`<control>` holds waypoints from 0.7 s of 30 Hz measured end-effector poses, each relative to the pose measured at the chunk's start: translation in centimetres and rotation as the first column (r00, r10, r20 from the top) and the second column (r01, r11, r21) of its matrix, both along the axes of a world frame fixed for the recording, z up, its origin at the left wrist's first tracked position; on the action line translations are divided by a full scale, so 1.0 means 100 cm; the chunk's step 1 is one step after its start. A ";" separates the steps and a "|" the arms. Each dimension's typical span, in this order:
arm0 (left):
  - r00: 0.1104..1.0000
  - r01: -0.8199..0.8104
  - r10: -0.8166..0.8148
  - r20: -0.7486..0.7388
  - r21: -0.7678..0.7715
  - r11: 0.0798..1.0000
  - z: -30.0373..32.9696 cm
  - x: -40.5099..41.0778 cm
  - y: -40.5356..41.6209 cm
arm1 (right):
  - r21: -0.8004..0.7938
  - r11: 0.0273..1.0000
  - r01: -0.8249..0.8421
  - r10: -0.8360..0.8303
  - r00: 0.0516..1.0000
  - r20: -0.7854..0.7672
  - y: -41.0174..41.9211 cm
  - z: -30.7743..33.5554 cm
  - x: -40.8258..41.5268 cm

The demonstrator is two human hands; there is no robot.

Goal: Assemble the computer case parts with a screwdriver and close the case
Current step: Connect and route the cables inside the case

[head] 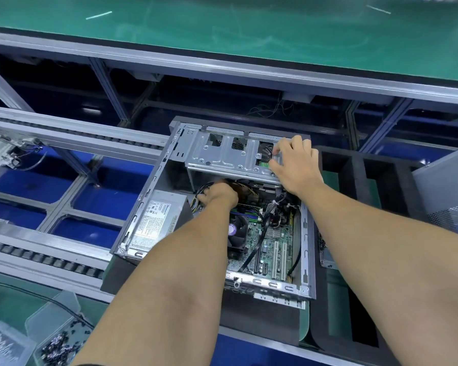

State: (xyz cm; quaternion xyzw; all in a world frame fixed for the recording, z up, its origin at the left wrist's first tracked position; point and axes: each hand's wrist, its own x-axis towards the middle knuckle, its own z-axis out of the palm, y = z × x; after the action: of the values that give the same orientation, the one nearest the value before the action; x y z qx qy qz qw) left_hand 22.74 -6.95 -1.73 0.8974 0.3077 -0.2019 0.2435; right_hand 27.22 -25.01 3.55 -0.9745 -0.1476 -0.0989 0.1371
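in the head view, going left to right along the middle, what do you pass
grey roller conveyor rail → silver power supply box with white label → left hand → right hand → black foam tray → grey metal side panel

We see green mat-topped bench [222,35] well beyond grip, aluminium rail along its near edge. Under it, dark bay with metal struts, loose wires [271,109] just past grip. Left of grip, roller conveyor [50,133] on aluminium frame, blue floor [103,202] showing through. Right of grip, black foam tray [354,180]. Near left corner, clear plastic bins of screws [56,347]. Light even, overhead glare on mat.
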 end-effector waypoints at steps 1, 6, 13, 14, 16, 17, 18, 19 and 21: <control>0.997 0.071 -0.070 -0.027 0.022 0.997 0.001 -0.002 0.001 | -0.001 1.000 0.001 -0.001 1.000 0.000 0.000 0.000 0.000; 0.994 0.092 -0.088 0.071 -0.058 0.994 -0.006 -0.006 0.007 | 0.002 1.000 -0.005 0.005 1.000 0.002 0.001 0.000 -0.001; 0.967 0.219 -0.190 0.168 -0.178 0.959 -0.018 -0.010 0.021 | -0.012 1.000 -0.016 0.016 1.000 0.015 0.001 0.000 -0.002; 0.963 0.234 -0.198 0.183 -0.202 0.951 -0.017 -0.011 0.022 | -0.016 1.000 -0.017 0.017 1.000 0.018 0.001 0.000 -0.002; 0.953 0.270 -0.227 0.202 -0.219 0.938 -0.015 -0.011 0.023 | -0.031 0.999 -0.016 0.017 0.999 0.030 0.001 0.000 -0.003; 0.947 0.295 -0.256 0.193 -0.215 0.931 -0.014 -0.010 0.024 | -0.040 0.999 -0.018 0.019 0.999 0.036 0.001 0.000 -0.003; 0.941 0.322 -0.289 0.176 -0.209 0.923 -0.014 -0.010 0.024 | -0.046 0.999 -0.019 0.021 0.999 0.039 0.001 0.000 -0.003; 0.935 0.346 -0.318 0.159 -0.195 0.918 -0.012 -0.009 0.024 | -0.050 0.999 -0.021 0.023 0.999 0.038 0.001 0.000 -0.003; 0.921 0.384 -0.362 0.147 -0.175 0.906 -0.010 -0.008 0.025 | -0.051 0.998 -0.025 0.027 0.999 0.038 0.001 0.000 -0.003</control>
State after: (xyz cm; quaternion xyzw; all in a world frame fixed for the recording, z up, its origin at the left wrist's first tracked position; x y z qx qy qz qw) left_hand 21.94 -4.47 -2.72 0.9202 0.0943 -0.2247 0.3063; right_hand 26.96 -24.92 3.54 -0.9735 -0.1655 -0.1124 0.1108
